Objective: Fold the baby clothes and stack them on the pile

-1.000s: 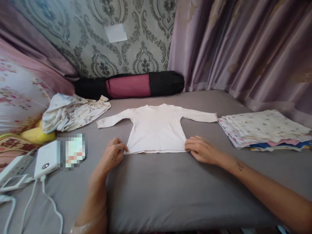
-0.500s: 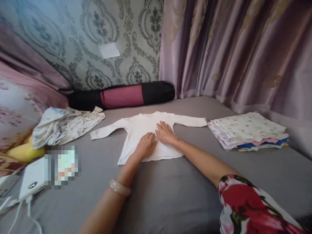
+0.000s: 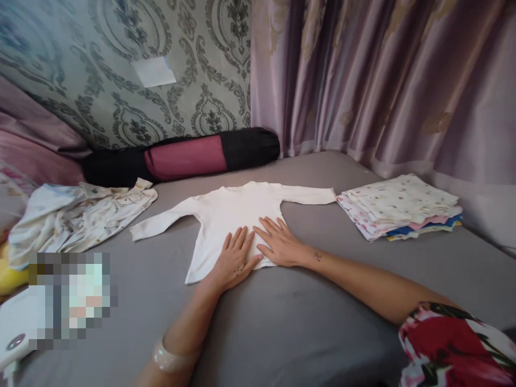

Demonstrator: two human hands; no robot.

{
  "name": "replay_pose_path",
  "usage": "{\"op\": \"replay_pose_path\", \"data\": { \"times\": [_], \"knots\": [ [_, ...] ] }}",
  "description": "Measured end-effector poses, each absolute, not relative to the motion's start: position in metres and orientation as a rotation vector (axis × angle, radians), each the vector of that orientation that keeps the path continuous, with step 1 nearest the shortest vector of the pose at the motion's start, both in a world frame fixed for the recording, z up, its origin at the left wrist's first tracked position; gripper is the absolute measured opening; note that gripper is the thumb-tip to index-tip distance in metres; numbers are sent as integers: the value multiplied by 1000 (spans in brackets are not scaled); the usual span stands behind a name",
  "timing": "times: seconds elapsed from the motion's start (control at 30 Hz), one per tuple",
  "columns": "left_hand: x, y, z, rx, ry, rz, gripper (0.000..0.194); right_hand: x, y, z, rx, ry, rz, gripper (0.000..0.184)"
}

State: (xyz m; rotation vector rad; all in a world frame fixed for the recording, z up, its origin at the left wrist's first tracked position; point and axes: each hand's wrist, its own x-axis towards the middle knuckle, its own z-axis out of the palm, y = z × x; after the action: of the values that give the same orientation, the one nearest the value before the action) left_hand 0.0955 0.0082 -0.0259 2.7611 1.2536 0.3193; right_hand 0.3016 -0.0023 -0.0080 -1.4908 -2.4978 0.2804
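Observation:
A small white long-sleeved shirt (image 3: pixel 226 215) lies spread flat on a grey bed sheet (image 3: pixel 258 328), its sleeves stretched out to both sides. My left hand (image 3: pixel 237 259) rests flat on the lower middle of the shirt, fingers apart and pointing away from me. Beside it, my right hand (image 3: pixel 282 243) lies flat on the lower right part, fingers spread. The two hands are close together, and both cover some of the shirt's hem. Neither one grips the cloth.
A folded stack of patterned clothes (image 3: pixel 403 207) sits right of the shirt. On the left are a heap of crumpled printed clothing (image 3: pixel 84 215) and a white device (image 3: pixel 20 317) with a cable. A black and maroon roll-shaped bag (image 3: pixel 185 157) lies along the wall.
Both hands have slid down the shirt toward its hem, with the fingers now more spread. The view has shifted, so the surroundings appear farther left.

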Motion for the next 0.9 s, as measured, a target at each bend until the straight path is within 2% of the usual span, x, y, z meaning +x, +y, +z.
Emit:
{"op": "replay_pose_path", "data": {
  "times": [0.2, 0.5, 0.6, 0.7, 0.77, 0.9],
  "knots": [
    [91, 4, -12, 2636, 1182, 213, 81, 321, -33, 3, -1376, -2582, 436, 56],
    [98, 8, -12, 2508, 1304, 350, 49, 360, -48, 29, -1223, -2550, 920, 46],
    [100, 8, -16, 2567, 1303, 415, 47, 376, -34, 41, -1144, -2488, 1162, 37],
    [100, 8, -18, 2618, 1264, 457, 52, 395, -10, 49, -1255, -2349, 1314, 36],
    [99, 9, -19, 2615, 1260, 458, 54, 408, 9, 52, -1449, -2269, 1190, 35],
    [99, 11, -17, 2567, 1292, 448, 54, 438, 44, 56, -2058, -2102, 331, 32]
  ]
}}
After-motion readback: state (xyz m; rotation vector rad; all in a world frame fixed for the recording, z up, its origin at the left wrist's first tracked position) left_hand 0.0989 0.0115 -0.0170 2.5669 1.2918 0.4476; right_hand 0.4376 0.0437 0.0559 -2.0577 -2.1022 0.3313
